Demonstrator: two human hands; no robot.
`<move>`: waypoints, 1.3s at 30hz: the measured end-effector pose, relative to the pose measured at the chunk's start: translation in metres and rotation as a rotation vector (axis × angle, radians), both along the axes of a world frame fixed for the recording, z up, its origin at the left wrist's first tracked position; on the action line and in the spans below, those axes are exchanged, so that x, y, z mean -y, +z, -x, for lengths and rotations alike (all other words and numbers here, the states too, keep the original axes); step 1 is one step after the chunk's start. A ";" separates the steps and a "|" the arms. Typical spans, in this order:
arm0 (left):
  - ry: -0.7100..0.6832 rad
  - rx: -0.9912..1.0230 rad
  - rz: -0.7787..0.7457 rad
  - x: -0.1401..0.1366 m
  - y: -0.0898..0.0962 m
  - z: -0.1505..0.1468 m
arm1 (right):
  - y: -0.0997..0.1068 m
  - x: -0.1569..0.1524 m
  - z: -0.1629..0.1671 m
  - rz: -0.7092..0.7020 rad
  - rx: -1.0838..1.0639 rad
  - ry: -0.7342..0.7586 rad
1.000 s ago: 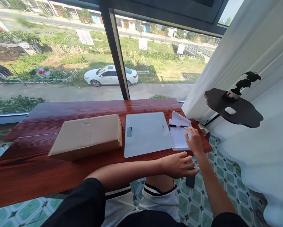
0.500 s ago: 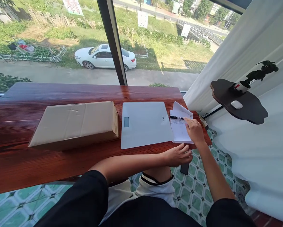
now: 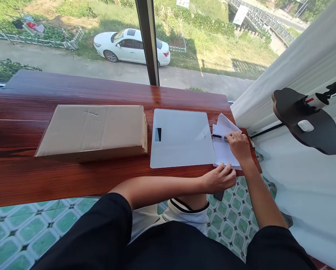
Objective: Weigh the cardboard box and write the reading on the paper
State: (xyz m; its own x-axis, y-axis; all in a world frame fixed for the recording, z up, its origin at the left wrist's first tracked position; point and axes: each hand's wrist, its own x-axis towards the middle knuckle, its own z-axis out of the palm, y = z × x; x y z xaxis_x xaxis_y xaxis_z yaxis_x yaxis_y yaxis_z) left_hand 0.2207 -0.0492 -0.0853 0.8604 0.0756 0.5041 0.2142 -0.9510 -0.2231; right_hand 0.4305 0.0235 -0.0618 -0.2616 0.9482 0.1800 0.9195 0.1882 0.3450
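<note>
A notebook with handwriting on its page lies at the right end of the table, its upper sheet lifted and curled. Across the writing rests a black pen. My right hand is over the notebook's right side, thumb and fingertips closed at the pen's right end. My left hand reaches across my body to the notebook's lower edge, its fingers loosely apart and fingertips at the paper. Left of the notebook lies a flat white scale with a small dark display.
A closed cardboard box sits left of the scale on the reddish wooden table. To the right, a dark wavy-edged shelf holds a potted plant and a white mouse. A dark phone-like object shows below the table edge.
The view has tilted down and shifted left. My right fingers have come to the pen's end, and my left hand has moved up to the notebook's lower edge.
</note>
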 end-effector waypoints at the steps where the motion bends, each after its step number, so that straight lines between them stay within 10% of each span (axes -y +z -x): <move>1: 0.014 -0.002 0.016 0.000 -0.002 -0.001 | 0.001 -0.001 -0.001 0.010 0.000 -0.001; 11: 0.040 -0.078 0.070 0.002 -0.004 0.000 | 0.011 -0.001 0.008 -0.309 -0.599 -0.047; 19: 0.022 -0.065 0.093 0.002 -0.007 -0.002 | -0.003 -0.002 0.042 -0.035 -1.526 -0.131; 39: 0.010 -0.063 0.138 0.002 -0.002 -0.003 | -0.018 0.000 0.046 0.076 -1.249 -0.180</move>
